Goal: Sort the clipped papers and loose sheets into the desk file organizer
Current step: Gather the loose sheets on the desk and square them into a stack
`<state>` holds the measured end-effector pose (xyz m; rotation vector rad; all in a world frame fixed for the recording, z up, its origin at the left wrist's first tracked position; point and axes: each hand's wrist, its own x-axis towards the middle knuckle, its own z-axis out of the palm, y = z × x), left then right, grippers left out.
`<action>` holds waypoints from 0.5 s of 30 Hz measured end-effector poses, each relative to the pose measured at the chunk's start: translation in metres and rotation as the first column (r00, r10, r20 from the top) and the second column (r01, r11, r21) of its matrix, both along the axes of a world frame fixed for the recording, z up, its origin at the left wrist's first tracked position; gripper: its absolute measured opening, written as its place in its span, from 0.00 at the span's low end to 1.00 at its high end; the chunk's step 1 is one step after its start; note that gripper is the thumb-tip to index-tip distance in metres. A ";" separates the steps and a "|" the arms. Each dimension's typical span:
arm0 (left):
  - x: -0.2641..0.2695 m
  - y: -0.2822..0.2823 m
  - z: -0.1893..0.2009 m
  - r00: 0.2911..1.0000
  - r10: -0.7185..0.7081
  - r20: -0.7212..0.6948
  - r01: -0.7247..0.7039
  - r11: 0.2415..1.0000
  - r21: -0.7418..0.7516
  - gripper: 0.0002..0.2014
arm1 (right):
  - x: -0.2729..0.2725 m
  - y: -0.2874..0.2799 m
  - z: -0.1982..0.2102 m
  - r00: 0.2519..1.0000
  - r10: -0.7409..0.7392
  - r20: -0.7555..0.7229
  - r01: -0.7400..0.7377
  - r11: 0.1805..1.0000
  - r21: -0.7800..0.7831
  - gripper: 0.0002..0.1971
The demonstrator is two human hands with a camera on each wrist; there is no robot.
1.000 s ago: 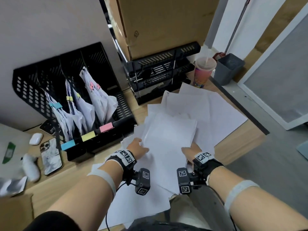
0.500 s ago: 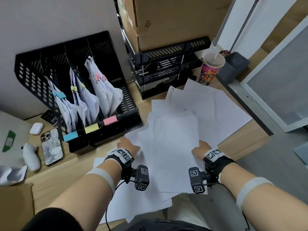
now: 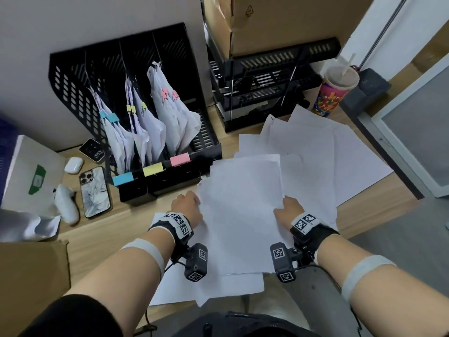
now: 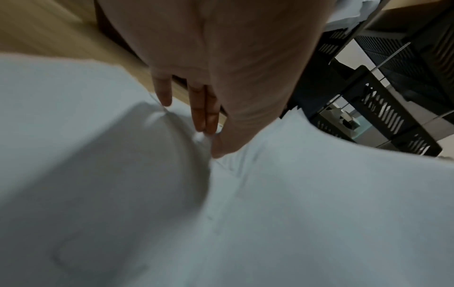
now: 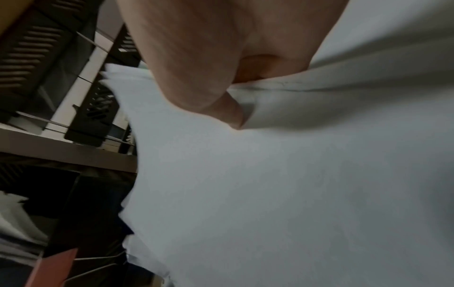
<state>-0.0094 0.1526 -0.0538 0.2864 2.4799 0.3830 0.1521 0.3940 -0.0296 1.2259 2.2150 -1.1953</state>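
Both hands clamped on one stack of loose sheets (image 3: 243, 203), held up just above the tabletop (image 3: 97, 237): left hand (image 3: 187, 203) pinching the left edge, thumb on top and fingers (image 4: 203, 112) under; right hand (image 3: 288, 207) pinching the right edge, thumb (image 5: 230, 114) pressing the paper into a fold. Thin, light, floppy paper, likely to sag in the middle and slide apart. Best held by the two long edges, squeezed flat, then tapped even. More loose sheets (image 3: 328, 152) spread on the tabletop behind and under the stack. Black desk file organizer (image 3: 126, 76) at the back left, against the wall, with clipped papers (image 3: 175, 117) already standing in three slots, marked by a blue label (image 3: 123, 178), a yellow label (image 3: 153, 169) and a pink label (image 3: 179, 159). Rightmost slot (image 3: 206, 137) looks open. Close by: a phone (image 3: 95, 192), an earbud case (image 3: 73, 164), a stacked letter tray (image 3: 264, 83) and a drink cup (image 3: 336, 90). Organizer's front lip probably in the way, so stack needs lifting over it.
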 end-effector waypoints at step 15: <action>-0.015 -0.140 -0.011 0.832 0.511 0.217 -0.539 0.837 0.092 0.13 | -0.085 -0.104 0.033 0.588 0.782 0.208 -0.809 0.566 0.160 0.13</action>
